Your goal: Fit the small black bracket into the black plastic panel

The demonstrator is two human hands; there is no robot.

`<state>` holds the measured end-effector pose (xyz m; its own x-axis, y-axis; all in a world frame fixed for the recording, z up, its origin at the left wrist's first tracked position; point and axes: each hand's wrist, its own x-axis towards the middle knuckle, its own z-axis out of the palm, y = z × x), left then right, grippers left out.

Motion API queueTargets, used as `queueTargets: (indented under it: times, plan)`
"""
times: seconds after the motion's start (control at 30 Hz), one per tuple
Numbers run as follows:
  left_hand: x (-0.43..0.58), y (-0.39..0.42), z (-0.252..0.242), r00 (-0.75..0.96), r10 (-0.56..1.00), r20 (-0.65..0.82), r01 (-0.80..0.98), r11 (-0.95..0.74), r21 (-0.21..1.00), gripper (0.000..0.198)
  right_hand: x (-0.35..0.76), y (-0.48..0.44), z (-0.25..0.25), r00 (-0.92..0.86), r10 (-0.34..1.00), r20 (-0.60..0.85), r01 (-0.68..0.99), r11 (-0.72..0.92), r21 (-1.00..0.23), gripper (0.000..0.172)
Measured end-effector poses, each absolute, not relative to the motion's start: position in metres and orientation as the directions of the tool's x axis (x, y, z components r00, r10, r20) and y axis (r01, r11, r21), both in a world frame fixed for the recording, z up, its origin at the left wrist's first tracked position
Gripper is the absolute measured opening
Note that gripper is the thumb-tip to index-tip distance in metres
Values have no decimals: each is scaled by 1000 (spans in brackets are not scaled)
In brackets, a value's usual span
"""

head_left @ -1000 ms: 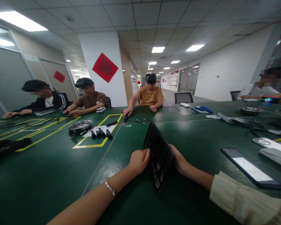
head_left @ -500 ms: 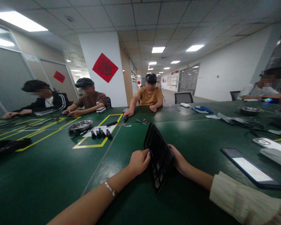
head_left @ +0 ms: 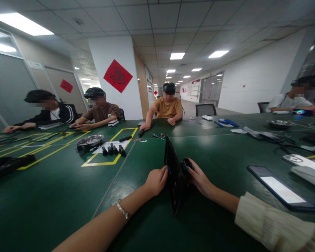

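Note:
A thin black tablet-like panel [head_left: 174, 182] stands upright over the near middle of the table, turned almost edge-on to me. My left hand [head_left: 155, 181] is closed at its left side, thumb and fingers pressed on the panel. Behind the panel, a small black ridged part [head_left: 187, 163] sticks out; whether it is joined to the panel is hidden. My right hand [head_left: 201, 179] wraps round this part, the thumb lying over it. The fingers on its far side are out of sight.
On the green table [head_left: 212, 154], a phone [head_left: 280, 187] with a lit screen lies right of my hands. A metal bowl [head_left: 90, 140] and several short black cylinders [head_left: 114, 149] stand front-left. Across the table a person [head_left: 169, 108] reaches toward a dark tool [head_left: 141, 133].
The panel has turned from showing its face to nearly edge-on. My right hand has shifted its grip, and the black ridged part behind the panel has come into view.

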<state>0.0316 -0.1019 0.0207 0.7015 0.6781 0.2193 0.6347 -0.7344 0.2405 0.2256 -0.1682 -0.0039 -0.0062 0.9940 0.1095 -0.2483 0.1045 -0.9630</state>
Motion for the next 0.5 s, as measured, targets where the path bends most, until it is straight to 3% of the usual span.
queueTargets:
  times: [0.2,0.5]
  plan:
    - [31,-104,24,742,646,179,608,-761,224,41,227,-166,-6,3,984,178,-257,173,-951,82]
    - [29,-100,18,801,560,211,542,-829,141,32,227,-165,-7,-36,964,265,-243,249,-938,80]
